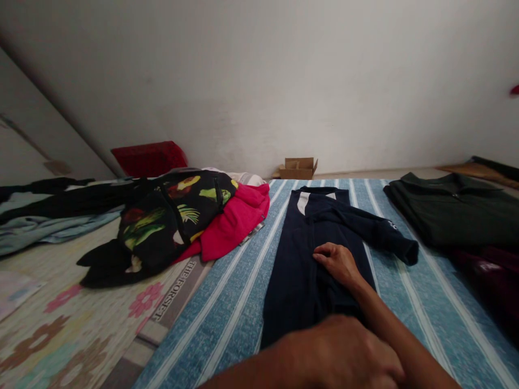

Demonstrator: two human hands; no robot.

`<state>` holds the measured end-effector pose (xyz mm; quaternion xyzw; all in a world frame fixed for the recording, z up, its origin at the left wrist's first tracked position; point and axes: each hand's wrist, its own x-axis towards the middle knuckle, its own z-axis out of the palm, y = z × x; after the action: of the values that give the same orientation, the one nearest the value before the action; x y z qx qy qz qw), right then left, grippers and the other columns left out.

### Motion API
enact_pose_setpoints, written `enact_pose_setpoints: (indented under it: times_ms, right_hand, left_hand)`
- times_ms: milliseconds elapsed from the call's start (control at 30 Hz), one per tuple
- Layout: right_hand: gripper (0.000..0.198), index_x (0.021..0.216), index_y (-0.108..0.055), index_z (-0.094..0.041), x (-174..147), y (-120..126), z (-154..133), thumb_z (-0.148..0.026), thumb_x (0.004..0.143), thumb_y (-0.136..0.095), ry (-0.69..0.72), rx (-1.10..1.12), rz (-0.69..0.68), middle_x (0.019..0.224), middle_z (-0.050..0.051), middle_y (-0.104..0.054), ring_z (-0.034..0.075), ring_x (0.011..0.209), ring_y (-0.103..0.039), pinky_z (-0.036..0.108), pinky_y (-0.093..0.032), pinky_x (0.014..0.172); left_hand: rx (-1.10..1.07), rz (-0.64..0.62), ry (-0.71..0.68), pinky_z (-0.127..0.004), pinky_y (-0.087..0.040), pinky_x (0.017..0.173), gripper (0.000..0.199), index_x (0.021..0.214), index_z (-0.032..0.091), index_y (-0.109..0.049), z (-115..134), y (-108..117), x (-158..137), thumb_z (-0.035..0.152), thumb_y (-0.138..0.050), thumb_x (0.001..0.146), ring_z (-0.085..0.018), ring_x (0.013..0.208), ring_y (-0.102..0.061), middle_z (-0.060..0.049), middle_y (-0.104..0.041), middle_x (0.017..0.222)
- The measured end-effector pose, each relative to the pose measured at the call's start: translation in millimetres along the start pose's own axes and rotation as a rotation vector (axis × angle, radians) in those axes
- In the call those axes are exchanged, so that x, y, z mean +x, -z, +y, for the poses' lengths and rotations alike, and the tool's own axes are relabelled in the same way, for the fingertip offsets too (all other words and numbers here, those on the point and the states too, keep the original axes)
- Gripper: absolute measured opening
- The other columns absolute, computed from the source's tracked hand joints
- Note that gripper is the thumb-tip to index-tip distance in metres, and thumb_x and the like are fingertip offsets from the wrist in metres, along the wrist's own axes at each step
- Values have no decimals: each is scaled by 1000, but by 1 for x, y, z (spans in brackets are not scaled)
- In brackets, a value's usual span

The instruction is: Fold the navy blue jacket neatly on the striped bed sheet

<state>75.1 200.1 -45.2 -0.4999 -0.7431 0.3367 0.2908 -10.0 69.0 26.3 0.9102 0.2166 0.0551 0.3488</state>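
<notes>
A navy blue shirt (294, 259) with white patches near its collar lies on the striped blue cloth, its one side folded inward and a sleeve (381, 235) stretched out to the right. My right hand (338, 263) rests on the middle of the shirt, thumb and fingers pinched together on the fabric along the fold. Closer to me, my left hand (340, 351) is curled over the lower end of the shirt. It is somewhat blurred, and what its fingers hold is hidden.
Left of the shirt lie a black fruit-print garment (178, 210) and a pink garment (239, 216). Folded dark green clothing (454, 208) sits on the right, above a maroon garment (490, 281). A small cardboard box (298, 172) and a red object (150, 156) stand by the wall.
</notes>
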Motion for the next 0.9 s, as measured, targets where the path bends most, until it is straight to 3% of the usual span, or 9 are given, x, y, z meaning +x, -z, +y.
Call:
enact_pose_setpoints:
  times_ms: [33, 133, 200, 233, 333, 467, 667, 900]
  right_hand:
    - [22, 90, -72, -22, 0, 0, 0, -34, 77, -57, 0, 8, -8, 94, 3, -71, 21, 90, -64, 30, -45, 78]
    - [22, 88, -72, -23, -1, 0, -1, -34, 77, -56, 1, 34, -17, 93, 3, -71, 22, 89, -64, 30, -45, 77]
    - [22, 87, -72, -23, -1, 0, -3, -35, 77, -56, -4, 40, -14, 92, 2, -71, 22, 88, -64, 30, -44, 77]
    - [21, 87, -72, -23, -1, 0, -3, -35, 78, -57, -11, 41, -12, 92, 2, -70, 21, 88, -64, 30, -44, 77]
    - [21, 87, -71, -23, -1, -1, -5, -34, 78, -56, -27, 45, -15, 91, 2, -70, 21, 86, -63, 30, -43, 77]
    - [20, 84, -71, -23, -2, -2, -7, -34, 79, -55, -20, 64, -18, 87, 2, -68, 20, 83, -63, 29, -42, 73]
    - [21, 85, -71, -23, -5, -2, -9, -36, 81, -54, -30, 90, -35, 82, 1, -66, 18, 78, -61, 28, -41, 70]
    - [24, 84, -71, -22, -7, -2, -12, -37, 81, -53, -38, 107, -47, 78, 1, -63, 17, 76, -60, 27, -40, 68]
  left_hand:
    - [39, 52, 70, -29, -49, 68, 24, 87, 22, -65, -16, 20, -4, 20, -41, 88, -18, 83, -62, -4, -65, 86]
    - [310, 311, 589, -29, -48, 76, 21, 87, 20, -65, -64, 76, -15, 16, -45, 83, -19, 86, -63, -4, -67, 89]
    - [454, 416, 870, -29, -47, 79, 22, 88, 19, -65, -94, 100, -19, 16, -44, 83, -20, 89, -63, -5, -68, 91]
    - [513, 450, 947, -30, -47, 80, 22, 89, 18, -65, -107, 106, -20, 17, -43, 84, -21, 92, -62, -7, -67, 93]
    - [584, 489, 973, -35, -45, 89, 23, 97, 15, -63, -137, 104, -18, 20, -42, 86, -24, 104, -57, -12, -63, 105]
    - [623, 518, 922, -41, -36, 102, 33, 117, 14, -54, -158, 79, -12, 29, -40, 91, -27, 124, -43, -13, -51, 130]
    - [536, 488, 951, -49, -23, 109, 52, 137, 13, -37, -165, 62, -12, 42, -31, 94, -30, 138, -24, -17, -33, 147]
    - [565, 524, 930, -49, -24, 109, 51, 136, 15, -37, -168, 59, -13, 42, -31, 94, -31, 138, -22, -18, -33, 147]
